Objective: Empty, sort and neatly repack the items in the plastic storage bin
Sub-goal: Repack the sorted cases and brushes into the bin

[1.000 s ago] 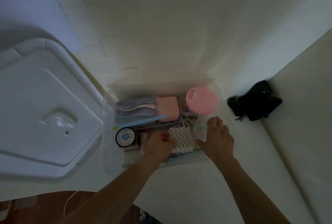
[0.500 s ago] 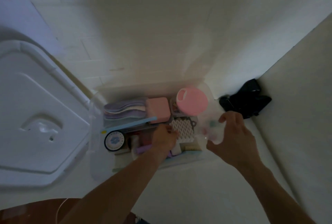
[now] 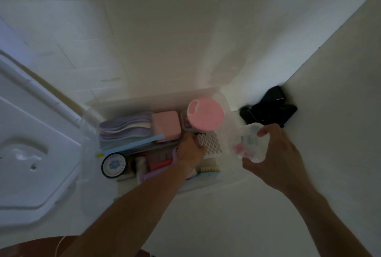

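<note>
A clear plastic storage bin (image 3: 88,133) stands on a white surface against the wall, packed with small things. Inside lie stacked shoe insoles (image 3: 123,127), a pink square box (image 3: 166,126), a pink round lid (image 3: 205,115), a white honeycomb piece (image 3: 209,143) and a round dial (image 3: 113,165). My left hand (image 3: 190,151) reaches down into the bin's middle, its fingers curled beside the honeycomb piece; what they touch is hidden. My right hand (image 3: 276,153) grips a clear round container (image 3: 247,143) with small coloured bits, held just right of the bin.
The bin's big white lid (image 3: 31,143) lies to the left. A black bundle (image 3: 268,110) sits in the corner at the right, where a side wall rises. A brush (image 3: 209,169) lies at the bin's near edge.
My right hand lifted the clear round container out of the bin and moved it right. My left hand stayed low inside the bin, shifting slightly toward the back.
</note>
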